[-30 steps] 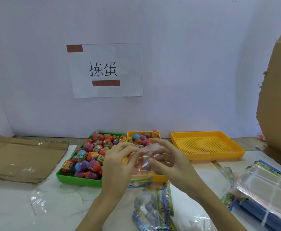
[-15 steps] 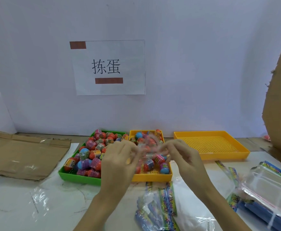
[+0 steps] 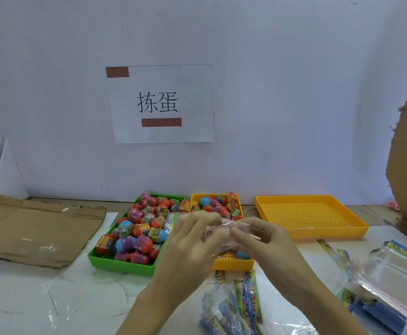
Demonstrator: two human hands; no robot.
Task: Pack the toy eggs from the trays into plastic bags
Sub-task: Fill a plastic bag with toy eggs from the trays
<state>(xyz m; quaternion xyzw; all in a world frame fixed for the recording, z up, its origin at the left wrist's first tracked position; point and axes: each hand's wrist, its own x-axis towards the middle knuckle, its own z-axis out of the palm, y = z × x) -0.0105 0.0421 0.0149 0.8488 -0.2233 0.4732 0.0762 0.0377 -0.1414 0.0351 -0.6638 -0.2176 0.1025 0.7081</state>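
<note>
Between both hands, a clear plastic bag [image 3: 218, 232] was pinched: left hand [image 3: 192, 243] & right hand [image 3: 260, 240] w/ fingertips pressed on the film. It looked thin, light, slippery & floppy; best held at the mouth edge. Just beyond the grip, toy eggs [image 3: 137, 228] filled the green tray [image 3: 122, 265], more in the yellow tray [image 3: 233, 263] behind the knuckles. Eggs prob hard, smooth, apt to roll

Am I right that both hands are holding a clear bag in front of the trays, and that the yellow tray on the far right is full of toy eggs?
Not quite. The head view shows the far-right yellow tray holding no eggs; its perforated floor is bare. The rest stands: the left hand and right hand hold a clear bag in front of the trays.
</note>
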